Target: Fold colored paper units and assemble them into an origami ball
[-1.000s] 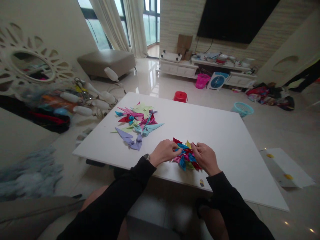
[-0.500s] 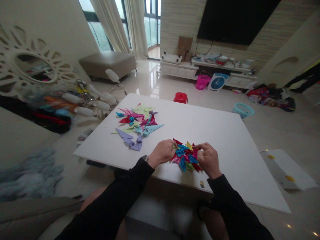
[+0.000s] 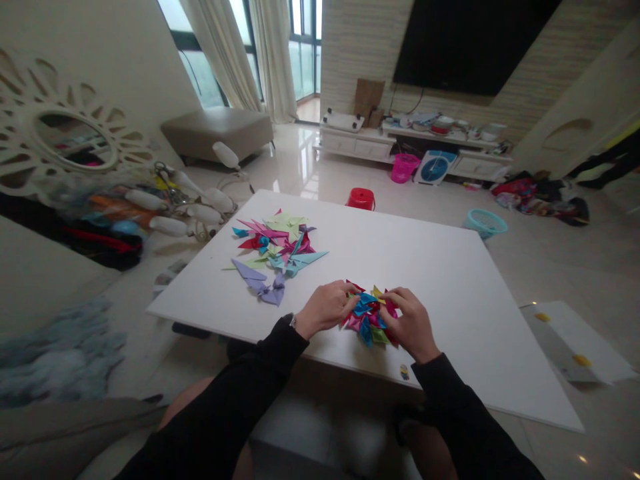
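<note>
A cluster of colourful folded paper pieces point(image 3: 370, 320), blue, red, pink, yellow and green, lies near the front edge of the white table point(image 3: 430, 257). At its left side, my left hand point(image 3: 327, 307) has its fingers bent and pressed on the pieces. From the right, my right hand point(image 3: 407, 323) reaches over the cluster, thumb and forefinger closed around a blue and yellow part of it. The fingers hide some of the pieces. Farther left on the table is a loose pile of folded paper shapes point(image 3: 290, 243), with a purple one point(image 3: 271, 291) at its near side.
A small yellow sticker point(image 3: 404, 372) is at the table's front edge. Beyond the table stand a red bucket point(image 3: 361, 199) and a teal basket point(image 3: 485, 221). A lamp with white shades point(image 3: 203, 213) is close to the left edge. White boards point(image 3: 575, 340) lie at the right.
My right hand has shifted slightly left over the cluster, and its thumb has come in towards the forefinger. My left hand stays at the left side, its fingers slightly moved.
</note>
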`<state>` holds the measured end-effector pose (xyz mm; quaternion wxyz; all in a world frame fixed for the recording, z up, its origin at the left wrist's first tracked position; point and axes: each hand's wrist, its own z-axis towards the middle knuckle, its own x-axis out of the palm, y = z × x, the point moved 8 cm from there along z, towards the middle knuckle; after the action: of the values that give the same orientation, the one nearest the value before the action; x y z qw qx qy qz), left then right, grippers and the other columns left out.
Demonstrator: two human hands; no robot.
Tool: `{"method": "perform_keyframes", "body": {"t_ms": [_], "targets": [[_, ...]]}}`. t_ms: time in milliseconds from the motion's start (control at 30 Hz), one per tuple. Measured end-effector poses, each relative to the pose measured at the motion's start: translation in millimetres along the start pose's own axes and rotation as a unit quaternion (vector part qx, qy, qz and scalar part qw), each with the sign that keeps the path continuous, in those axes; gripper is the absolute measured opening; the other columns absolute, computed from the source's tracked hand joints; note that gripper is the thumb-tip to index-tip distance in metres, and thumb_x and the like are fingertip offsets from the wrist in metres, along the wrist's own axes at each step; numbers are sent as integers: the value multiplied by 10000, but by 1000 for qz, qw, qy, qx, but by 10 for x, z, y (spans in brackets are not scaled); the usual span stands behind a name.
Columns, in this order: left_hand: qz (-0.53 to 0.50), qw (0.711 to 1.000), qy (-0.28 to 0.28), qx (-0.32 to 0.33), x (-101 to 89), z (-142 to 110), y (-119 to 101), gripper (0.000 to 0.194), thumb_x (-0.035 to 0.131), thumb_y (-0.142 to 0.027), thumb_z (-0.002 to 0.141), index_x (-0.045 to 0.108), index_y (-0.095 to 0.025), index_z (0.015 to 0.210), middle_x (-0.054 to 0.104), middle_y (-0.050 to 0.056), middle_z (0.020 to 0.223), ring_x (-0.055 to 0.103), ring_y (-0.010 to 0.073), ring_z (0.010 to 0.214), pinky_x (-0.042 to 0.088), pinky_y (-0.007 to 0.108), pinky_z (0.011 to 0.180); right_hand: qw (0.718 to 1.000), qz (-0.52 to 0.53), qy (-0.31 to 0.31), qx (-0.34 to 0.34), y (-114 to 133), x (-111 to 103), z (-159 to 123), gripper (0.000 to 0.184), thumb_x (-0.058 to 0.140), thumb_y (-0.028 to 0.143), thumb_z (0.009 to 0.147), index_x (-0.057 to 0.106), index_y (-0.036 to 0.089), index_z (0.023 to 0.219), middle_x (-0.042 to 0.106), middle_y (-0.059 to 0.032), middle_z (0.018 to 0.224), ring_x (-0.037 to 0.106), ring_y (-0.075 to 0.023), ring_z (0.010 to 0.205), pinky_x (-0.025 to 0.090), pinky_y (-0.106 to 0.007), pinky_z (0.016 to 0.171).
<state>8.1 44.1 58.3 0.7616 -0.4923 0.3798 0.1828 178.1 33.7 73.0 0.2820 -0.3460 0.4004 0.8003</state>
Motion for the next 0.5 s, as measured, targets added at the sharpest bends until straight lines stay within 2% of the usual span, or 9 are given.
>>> {"method": "perform_keyframes", "body": {"t_ms": [133,267,333,400,467,500], "targets": [[5,1000,17,5,26,-2,1,395,545,-69,829,745,-162,1157,756,64,1096,696,178,951,523,280,945,1000,20,4,3,-18,28,-29,240,492,12,732,623,210,762,582,-33,774,544,-188,749,405,-297,679],[5,1000,18,7,33,-9,19,371,545,-79,831,745,-165,1131,757,56,1101,694,178,950,522,280,939,999,34,-10,-10,-6,3,-32,218,478,8,692,547,214,684,516,-11,694,492,-174,683,350,-283,631],[21,1000,13,-2,21,-14,44,273,523,-126,894,756,-163,1029,756,61,1096,693,179,944,519,284,904,999,33,-15,-20,6,-8,-27,220,469,3,677,531,213,660,507,-9,678,487,-171,676,333,-279,620],[39,999,22,4,23,-22,43,278,496,-215,965,746,-168,852,753,60,1049,685,175,902,509,285,842,999,29,-20,-31,21,-22,-21,218,468,1,664,520,212,638,494,-5,657,476,-166,659,317,-277,610],[47,998,30,19,17,-31,18,302,525,-275,973,712,-178,756,735,46,969,664,165,849,488,278,783,999,23,-26,-40,35,-38,-17,217,469,2,654,517,210,617,479,0,634,461,-159,632,299,-276,597],[47,998,28,27,6,-35,3,249,558,-259,948,701,-181,760,721,38,941,653,163,840,477,273,766,998,22,-29,-44,42,-46,-16,216,469,2,649,518,208,608,475,2,624,456,-156,621,293,-276,592]]}}
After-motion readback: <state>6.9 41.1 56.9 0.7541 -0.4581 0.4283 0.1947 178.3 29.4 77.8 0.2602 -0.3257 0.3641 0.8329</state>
